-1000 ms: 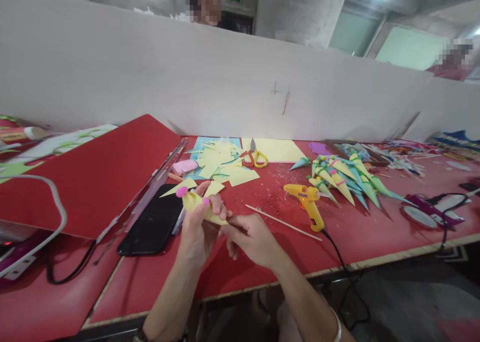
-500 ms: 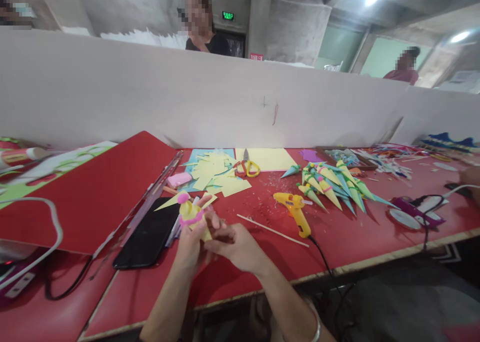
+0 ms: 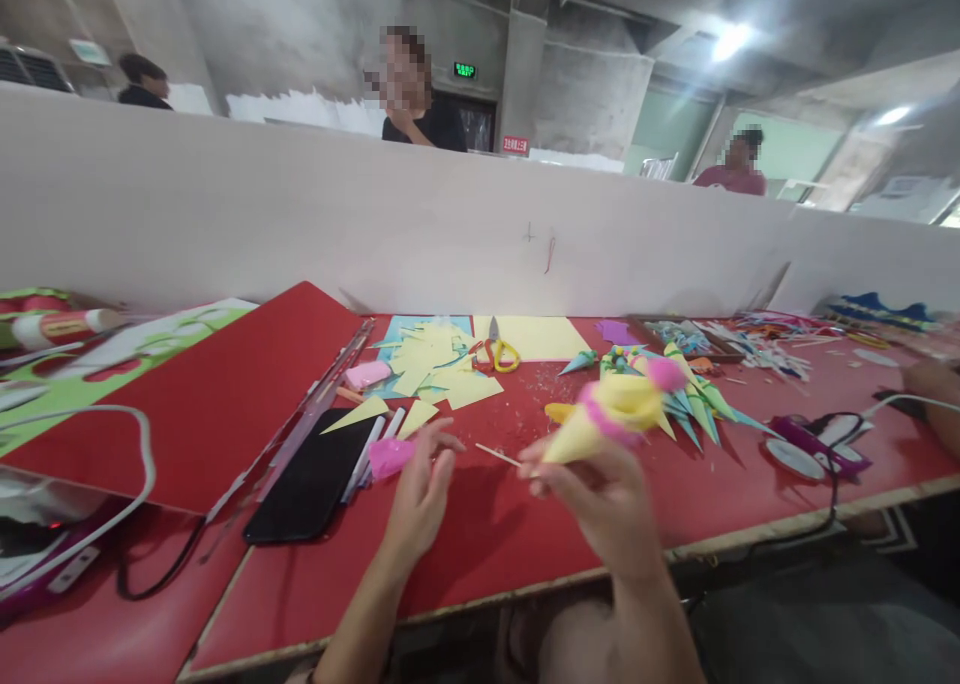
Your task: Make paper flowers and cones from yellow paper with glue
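My right hand grips a yellow paper cone with pink trim and a pink ball at its top, raised over the table and tilted to the right. It partly hides a yellow glue gun and a pile of finished-looking cones. My left hand is empty, fingers apart, beside a pink crumpled piece. A thin stick lies between the hands.
Scissors and yellow paper scraps lie farther back. A black phone and a large red board are at the left. A white partition stands behind; people are beyond it. Another person's arm is at the far right.
The yellow cone has moved from between both hands to the right, held in my right hand alone. My left hand has let go and opened. The pink crumpled piece now shows.
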A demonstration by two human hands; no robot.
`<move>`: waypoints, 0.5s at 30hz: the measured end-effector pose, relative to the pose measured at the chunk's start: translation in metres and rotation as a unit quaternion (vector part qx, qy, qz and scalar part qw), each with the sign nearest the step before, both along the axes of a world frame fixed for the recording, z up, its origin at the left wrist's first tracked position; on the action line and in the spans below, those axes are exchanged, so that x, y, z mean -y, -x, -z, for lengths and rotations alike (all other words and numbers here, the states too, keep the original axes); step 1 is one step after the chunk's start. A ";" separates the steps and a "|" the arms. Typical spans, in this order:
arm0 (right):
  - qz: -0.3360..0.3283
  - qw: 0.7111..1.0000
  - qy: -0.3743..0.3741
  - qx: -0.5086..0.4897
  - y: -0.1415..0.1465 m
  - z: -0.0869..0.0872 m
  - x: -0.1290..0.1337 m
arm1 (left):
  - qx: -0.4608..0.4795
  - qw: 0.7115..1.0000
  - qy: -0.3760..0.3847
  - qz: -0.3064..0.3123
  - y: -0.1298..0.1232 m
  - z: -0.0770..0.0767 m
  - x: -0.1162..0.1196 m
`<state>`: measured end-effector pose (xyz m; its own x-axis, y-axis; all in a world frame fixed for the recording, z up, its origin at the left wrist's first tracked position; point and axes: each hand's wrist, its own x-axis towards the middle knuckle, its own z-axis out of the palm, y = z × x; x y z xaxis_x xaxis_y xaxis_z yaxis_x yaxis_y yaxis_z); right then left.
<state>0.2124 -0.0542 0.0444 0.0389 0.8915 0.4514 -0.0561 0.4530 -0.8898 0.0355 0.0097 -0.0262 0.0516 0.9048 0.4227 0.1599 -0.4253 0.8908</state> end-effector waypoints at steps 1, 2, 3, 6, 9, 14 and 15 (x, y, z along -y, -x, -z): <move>0.058 0.998 -0.031 0.006 -0.018 0.000 0.004 | -0.087 0.996 -0.025 -0.014 -0.001 0.002 0.001; 0.122 0.991 -0.060 0.015 -0.038 0.003 0.007 | -0.164 0.985 -0.045 -0.019 -0.002 0.004 0.002; 0.210 0.975 -0.073 0.015 -0.060 0.007 0.009 | -0.223 0.973 -0.062 -0.020 -0.004 0.005 0.003; 0.433 0.897 -0.007 0.089 -0.122 0.026 0.003 | -0.318 0.943 -0.092 -0.017 -0.008 0.007 0.006; 0.459 0.841 0.114 0.263 -0.167 0.049 -0.011 | -0.359 0.928 -0.099 -0.031 -0.011 0.006 0.006; 0.421 0.795 0.185 0.395 -0.193 0.081 -0.029 | -0.380 0.920 -0.091 -0.026 -0.014 0.009 0.004; 0.413 0.796 0.190 0.400 -0.194 0.086 -0.032 | -0.383 0.919 -0.091 -0.025 -0.014 0.010 0.003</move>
<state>0.4062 -0.0221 -0.0416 0.5179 0.7889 0.3309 0.7744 -0.2680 -0.5731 0.0499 0.0067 -0.0367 0.3580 0.8321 0.4235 0.7336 -0.5313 0.4238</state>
